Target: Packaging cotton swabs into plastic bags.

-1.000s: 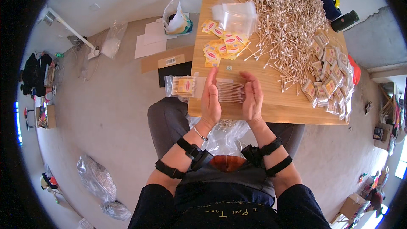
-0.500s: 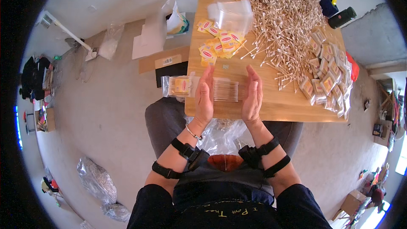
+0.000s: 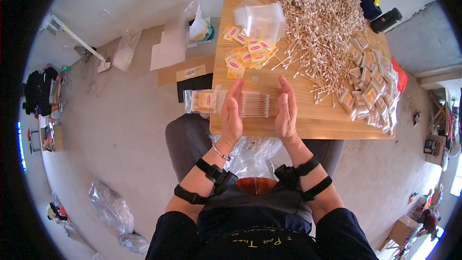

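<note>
A flat row of cotton swabs (image 3: 255, 105) lies on the wooden table between my two hands. My left hand (image 3: 232, 115) stands on edge at the row's left end, fingers stretched forward and holding nothing. On the other side, a small gap from the row, my right hand (image 3: 287, 110) is held the same way, its fingers straight and empty. Just left of my left hand, a clear bag of swabs with a yellow card (image 3: 206, 100) sits at the table's left edge. Beyond my hands are loose yellow cards (image 3: 248, 50) and a stack of clear plastic bags (image 3: 262, 19).
A large heap of loose cotton swabs (image 3: 320, 19) covers the table's far side. Filled swab packets (image 3: 370, 86) are piled at the right edge. A dark cylinder (image 3: 386, 20) stands at the back right corner. Cardboard (image 3: 168, 73) lies left of the table (image 3: 308, 127).
Both hands keep almost the same pose around the row of swabs. The view has shifted very slightly; nothing has been picked up or put down.
</note>
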The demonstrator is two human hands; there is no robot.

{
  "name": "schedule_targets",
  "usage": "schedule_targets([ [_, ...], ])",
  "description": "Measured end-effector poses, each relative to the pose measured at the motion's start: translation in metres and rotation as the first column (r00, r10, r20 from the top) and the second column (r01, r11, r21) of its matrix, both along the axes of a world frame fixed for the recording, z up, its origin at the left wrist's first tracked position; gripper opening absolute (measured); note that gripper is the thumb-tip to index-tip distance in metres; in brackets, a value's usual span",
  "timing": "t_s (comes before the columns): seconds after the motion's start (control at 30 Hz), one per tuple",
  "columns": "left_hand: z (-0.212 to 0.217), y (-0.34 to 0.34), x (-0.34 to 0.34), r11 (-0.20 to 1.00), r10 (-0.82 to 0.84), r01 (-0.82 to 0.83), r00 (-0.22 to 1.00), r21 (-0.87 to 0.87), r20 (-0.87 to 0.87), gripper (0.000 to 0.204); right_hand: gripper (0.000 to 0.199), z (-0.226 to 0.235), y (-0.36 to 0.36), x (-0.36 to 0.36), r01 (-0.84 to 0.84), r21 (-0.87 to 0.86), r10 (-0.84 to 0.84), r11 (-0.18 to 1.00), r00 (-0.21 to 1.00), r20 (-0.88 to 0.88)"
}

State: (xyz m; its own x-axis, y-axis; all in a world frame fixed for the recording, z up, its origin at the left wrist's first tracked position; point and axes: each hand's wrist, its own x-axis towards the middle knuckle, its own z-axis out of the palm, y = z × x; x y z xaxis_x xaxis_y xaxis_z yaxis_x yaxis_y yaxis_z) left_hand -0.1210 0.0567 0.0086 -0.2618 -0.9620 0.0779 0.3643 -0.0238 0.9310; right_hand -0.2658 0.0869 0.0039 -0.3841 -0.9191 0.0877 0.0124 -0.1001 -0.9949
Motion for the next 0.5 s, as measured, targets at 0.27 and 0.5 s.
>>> schedule_targets([
  [0.27, -0.005, 0.0, 0.0, 1.0, 0.024, -0.023, 0.998, 0.018, -0.055, 0.068, 0.031, 0.021, -0.046, -0.038, 0.208, -0.021, -0.142, 0.978, 0.587, -0.797],
  [0.5, -0.023, -0.003, 0.005, 0.999, 0.034, -0.034, 0.999, 0.004, -0.032, 0.07, 0.029, 0.033, -0.084, -0.028, 0.467, 0.312, 0.008, 0.827, 0.547, -0.837],
])
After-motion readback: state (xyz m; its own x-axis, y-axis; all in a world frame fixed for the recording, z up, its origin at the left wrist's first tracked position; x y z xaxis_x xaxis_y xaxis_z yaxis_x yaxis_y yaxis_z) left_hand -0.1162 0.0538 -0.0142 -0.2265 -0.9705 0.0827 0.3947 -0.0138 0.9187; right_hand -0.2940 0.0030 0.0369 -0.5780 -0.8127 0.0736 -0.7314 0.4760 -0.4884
